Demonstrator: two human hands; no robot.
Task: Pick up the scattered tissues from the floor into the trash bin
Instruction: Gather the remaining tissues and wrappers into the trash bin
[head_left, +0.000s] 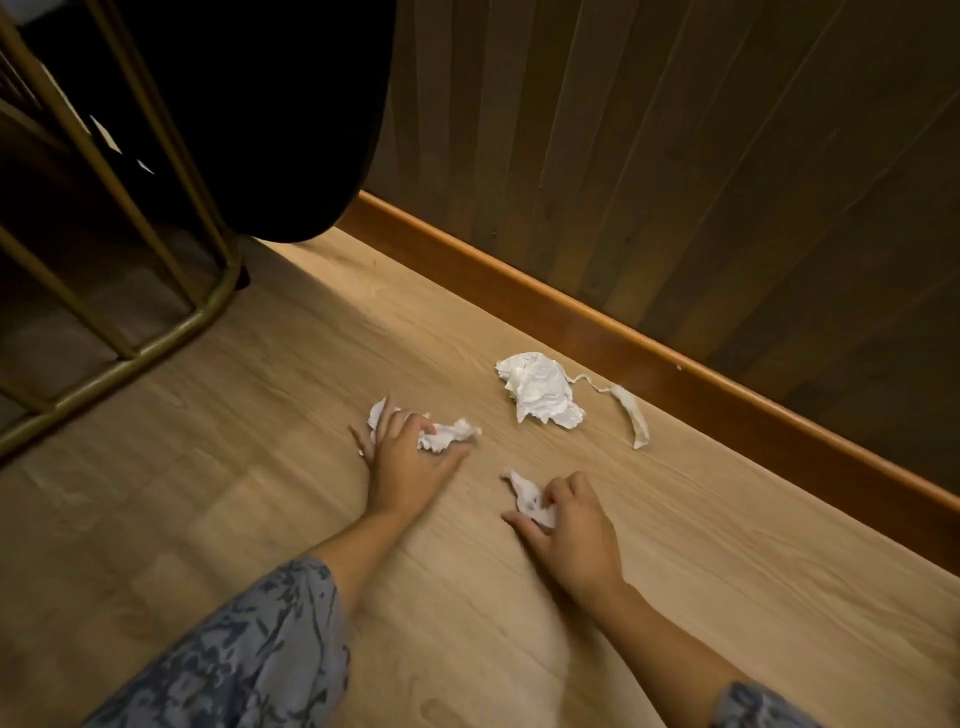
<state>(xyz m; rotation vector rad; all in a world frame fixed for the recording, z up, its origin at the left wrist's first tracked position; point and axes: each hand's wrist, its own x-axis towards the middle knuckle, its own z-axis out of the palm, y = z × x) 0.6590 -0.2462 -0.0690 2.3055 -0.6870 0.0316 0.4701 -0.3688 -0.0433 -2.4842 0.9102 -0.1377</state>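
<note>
**Both hands gathering tissues from a wood floor**

Nearest, the right hand (571, 525) pinches a small crumpled tissue (527, 499) against the floor (260, 493). Beyond, the left hand (402, 457) curls its grip round a second tissue wad (447, 435). Farther, a large crumpled tissue (540, 389) with a torn strip (631, 415) lies near the baseboard (675, 343).
</note>
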